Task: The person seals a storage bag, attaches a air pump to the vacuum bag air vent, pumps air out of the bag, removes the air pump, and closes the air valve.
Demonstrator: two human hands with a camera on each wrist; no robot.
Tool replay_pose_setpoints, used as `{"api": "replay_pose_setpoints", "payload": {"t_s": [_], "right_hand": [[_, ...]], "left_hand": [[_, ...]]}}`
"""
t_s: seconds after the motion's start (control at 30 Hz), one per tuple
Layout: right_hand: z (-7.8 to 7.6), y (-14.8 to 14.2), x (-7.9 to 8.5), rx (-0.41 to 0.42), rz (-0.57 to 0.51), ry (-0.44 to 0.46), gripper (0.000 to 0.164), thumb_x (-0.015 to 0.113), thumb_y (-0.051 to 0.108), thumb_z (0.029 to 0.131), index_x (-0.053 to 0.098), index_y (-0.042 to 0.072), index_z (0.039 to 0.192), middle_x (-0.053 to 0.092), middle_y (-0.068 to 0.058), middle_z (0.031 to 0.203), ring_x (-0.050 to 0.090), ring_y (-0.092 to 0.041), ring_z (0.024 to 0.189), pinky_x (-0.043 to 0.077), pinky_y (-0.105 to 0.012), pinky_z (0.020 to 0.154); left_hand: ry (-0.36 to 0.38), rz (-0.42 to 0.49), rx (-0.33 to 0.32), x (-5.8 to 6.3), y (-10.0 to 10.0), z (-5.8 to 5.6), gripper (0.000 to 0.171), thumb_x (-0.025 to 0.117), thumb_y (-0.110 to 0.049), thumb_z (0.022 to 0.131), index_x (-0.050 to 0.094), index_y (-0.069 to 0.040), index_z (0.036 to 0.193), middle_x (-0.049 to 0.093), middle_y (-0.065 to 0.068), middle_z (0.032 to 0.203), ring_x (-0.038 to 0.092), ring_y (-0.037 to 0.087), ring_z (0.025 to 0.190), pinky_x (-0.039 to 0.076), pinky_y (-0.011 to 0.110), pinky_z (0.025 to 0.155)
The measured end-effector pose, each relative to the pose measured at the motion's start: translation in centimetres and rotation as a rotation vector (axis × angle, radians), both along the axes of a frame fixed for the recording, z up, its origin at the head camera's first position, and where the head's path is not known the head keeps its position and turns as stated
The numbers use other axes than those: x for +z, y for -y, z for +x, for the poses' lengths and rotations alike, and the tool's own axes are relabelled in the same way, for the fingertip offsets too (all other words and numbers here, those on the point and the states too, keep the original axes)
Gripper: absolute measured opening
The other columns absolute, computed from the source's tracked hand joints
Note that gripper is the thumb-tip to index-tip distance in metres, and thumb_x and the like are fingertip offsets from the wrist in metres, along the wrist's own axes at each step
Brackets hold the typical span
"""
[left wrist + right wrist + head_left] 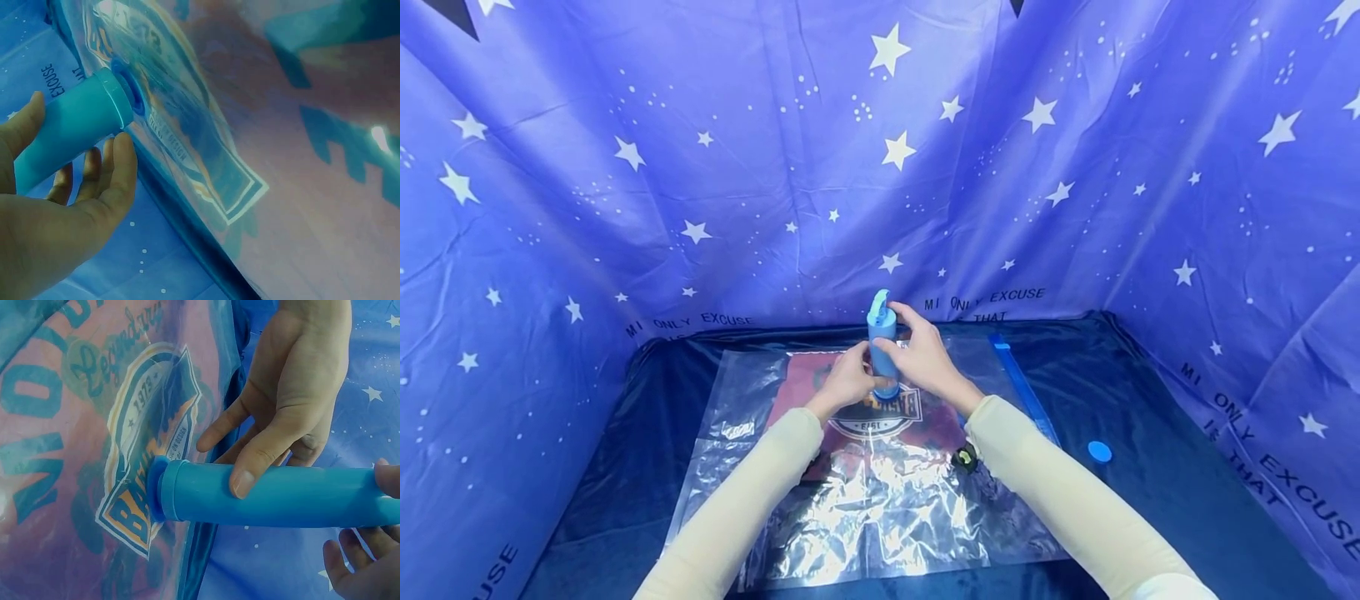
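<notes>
Shows a blue hand pump (882,335) mid-scene, standing approx. upright w/ lower end at a darker blue valve ring (154,487) on a large clear plastic bag (752,467), spread over a dark cloth-covered counter (1097,375). Inside bag: red fabric item (793,387) w/ printed badge, "1973" upside down in head view. Along bag's R edge, a blue strip (1024,387); farther R, well apart from pump, a round blue disc (1100,452). Behind, star-print drapes (820,167).

L fingers (125,165): curled loosely round lower barrel, thumb opposite, spread only abt. as wide as pump. R fingers (355,547): wrapped round upper barrel, just below curved top piece (880,305); partly cut off in R wrist view, so can't tell how tight.

Prob. light & hollow, stiff plastic, not esp. fragile; smooth, so maybe slippery. Tall & narrow, so likely easy to tip off ring. Best steadied low, round barrel nr. collar (178,490), w/ second hold up top. Bag, by contrast: thin, soft, glossy, prob. quick to wrinkle or slide.
</notes>
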State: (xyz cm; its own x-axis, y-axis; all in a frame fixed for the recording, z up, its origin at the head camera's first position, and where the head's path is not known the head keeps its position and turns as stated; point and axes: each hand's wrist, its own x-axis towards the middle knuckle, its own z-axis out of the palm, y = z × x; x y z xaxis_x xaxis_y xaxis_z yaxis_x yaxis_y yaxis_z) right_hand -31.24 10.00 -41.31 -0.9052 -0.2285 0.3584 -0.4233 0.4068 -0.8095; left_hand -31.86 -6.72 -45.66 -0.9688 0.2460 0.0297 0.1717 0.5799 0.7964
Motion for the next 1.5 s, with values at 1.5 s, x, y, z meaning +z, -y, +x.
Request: {"api": "replay_pose_setpoints", "payload": {"t_s": [1.5], "right_hand": [[-0.4,-0.6,0.1,0.02,0.054,-0.054,0.067,0.079,0.02,0.097,0.048,0.002,0.154,0.064,-0.016,0.13,0.063,-0.03,0.111,0.055,-0.048,0.092]], "left_hand": [[0.044,-0.016,0.014,-0.1,-0.7,0.0,0.061,0.09,-0.014,0.085,0.061,-0.003,0.137,0.072,0.012,0.116,0.069,0.029,0.098,0.053,0.047,0.096]]}}
